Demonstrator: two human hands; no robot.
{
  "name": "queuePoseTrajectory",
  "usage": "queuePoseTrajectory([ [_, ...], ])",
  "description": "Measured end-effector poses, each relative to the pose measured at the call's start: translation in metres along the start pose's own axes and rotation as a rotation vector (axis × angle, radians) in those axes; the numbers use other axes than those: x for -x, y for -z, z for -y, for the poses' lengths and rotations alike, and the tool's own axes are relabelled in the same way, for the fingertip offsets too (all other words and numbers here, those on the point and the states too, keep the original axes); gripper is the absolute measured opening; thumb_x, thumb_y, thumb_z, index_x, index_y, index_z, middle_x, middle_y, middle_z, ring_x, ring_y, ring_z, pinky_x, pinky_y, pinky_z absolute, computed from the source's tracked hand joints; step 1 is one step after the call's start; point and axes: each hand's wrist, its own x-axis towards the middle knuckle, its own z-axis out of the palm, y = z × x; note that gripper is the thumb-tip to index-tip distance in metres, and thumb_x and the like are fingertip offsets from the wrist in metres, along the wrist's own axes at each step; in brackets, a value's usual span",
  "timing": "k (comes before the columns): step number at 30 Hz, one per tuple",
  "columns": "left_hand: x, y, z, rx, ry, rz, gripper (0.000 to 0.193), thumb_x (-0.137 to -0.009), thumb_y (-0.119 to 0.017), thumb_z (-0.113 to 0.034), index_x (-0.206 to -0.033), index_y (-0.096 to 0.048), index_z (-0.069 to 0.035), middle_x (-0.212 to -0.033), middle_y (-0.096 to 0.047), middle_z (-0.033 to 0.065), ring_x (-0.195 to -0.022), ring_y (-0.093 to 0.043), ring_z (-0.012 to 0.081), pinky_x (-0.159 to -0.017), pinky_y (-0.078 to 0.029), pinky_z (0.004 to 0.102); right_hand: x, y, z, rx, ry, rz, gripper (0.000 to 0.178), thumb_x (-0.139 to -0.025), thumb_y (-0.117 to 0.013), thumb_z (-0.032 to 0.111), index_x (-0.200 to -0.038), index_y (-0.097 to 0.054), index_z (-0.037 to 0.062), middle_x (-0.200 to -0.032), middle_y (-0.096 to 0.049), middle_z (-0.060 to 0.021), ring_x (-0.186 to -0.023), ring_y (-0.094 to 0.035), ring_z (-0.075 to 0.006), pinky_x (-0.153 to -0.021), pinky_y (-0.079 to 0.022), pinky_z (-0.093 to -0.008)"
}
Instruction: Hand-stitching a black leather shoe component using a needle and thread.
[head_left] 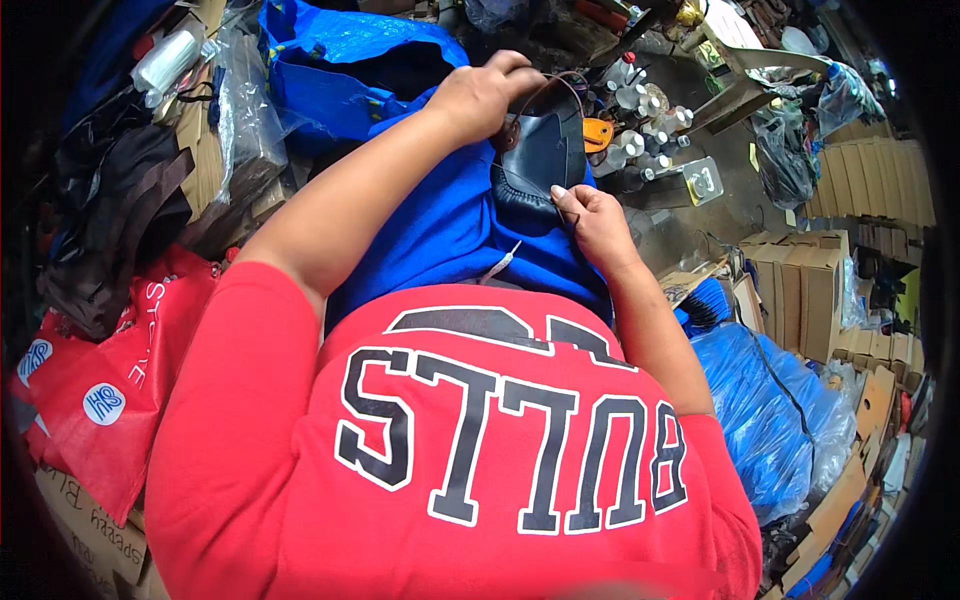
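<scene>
A black leather shoe upper (535, 165) with a gathered, stitched toe rests on my lap, over blue trousers (420, 220). My right hand (600, 225) pinches its edge near the gathered toe, thumb on top. Above the far left end of the upper is my left hand (480, 100), fingers curled down and slightly blurred; what they hold, if anything, cannot be made out. From beside those fingertips a thin brown loop (578, 88) arcs over the far end of the upper. An orange piece (597, 134) lies just right of the upper.
Beyond my knees at left stands an open blue bag (360, 50). Several bottles (640, 120) cluster on the floor ahead to the right, near a wooden stand (745, 85). Cardboard boxes (800, 285) and a blue plastic-wrapped bundle (765, 410) sit at right, a red bag (130, 370) at left.
</scene>
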Motion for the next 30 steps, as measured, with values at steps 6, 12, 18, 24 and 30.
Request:
queuePoseTrajectory([
  [6, 0.014, 0.025, 0.015, -0.081, -0.221, 0.112, 0.028, -0.074, -0.056, -0.005, -0.098, -0.065, -0.015, -0.119, -0.058, 0.0065, -0.094, -0.062, 0.0296, -0.080, -0.051, 0.0406, -0.004, 0.007, 0.005, -0.006, 0.034, 0.000, 0.040, -0.087, -0.062, 0.039, -0.068, -0.062, 0.0035, -0.054, -0.049, -0.0006, -0.052, -0.041, -0.0102, -0.051, -0.036, -0.0292],
  [12, 0.008, 0.024, 0.052, -0.018, 0.053, 0.081, 0.029, -0.074, -0.053, -0.004, -0.099, -0.066, -0.011, -0.110, -0.061, 0.0079, -0.099, -0.060, 0.0302, -0.085, -0.049, 0.0392, -0.005, 0.009, 0.005, 0.035, 0.000, 0.015, 0.042, -0.085, -0.064, 0.041, -0.067, -0.062, 0.0039, -0.054, -0.048, -0.0002, -0.052, -0.042, -0.0098, -0.051, -0.036, -0.0290],
  [18, 0.005, 0.029, -0.005, -0.241, -0.323, 0.284, 0.025, -0.077, -0.056, -0.008, -0.097, -0.066, -0.018, -0.124, -0.055, 0.0064, -0.091, -0.064, 0.0289, -0.079, -0.052, 0.0375, -0.005, 0.011, 0.006, 0.045, -0.007, 0.045, 0.041, -0.084, -0.065, 0.043, -0.070, -0.064, 0.0044, -0.055, -0.053, -0.0014, -0.054, -0.046, -0.0091, -0.054, -0.039, -0.0277],
  [24, 0.010, 0.028, 0.101, -0.063, 0.237, 0.299, 0.034, -0.078, -0.052, -0.006, -0.109, -0.064, -0.011, -0.110, -0.063, 0.0128, -0.101, -0.060, 0.0330, -0.087, -0.049, 0.0388, -0.004, 0.013, 0.010, 0.187, 0.072, 0.005, 0.040, -0.084, -0.064, 0.042, -0.073, -0.065, 0.0033, -0.059, -0.055, -0.0052, -0.056, -0.052, -0.0146, -0.058, -0.042, -0.0292],
  [30, 0.030, 0.028, 0.047, 0.101, 0.085, -0.163, 0.026, -0.083, -0.059, -0.016, -0.107, -0.063, -0.006, -0.101, -0.065, 0.0168, -0.094, -0.062, 0.0330, -0.084, -0.049, 0.0383, -0.018, 0.024, 0.008, 0.154, 0.246, 0.141, 0.033, -0.086, -0.064, 0.033, -0.078, -0.064, 0.0010, -0.070, -0.055, -0.0101, -0.065, -0.053, -0.0213, -0.062, -0.043, -0.0321],
])
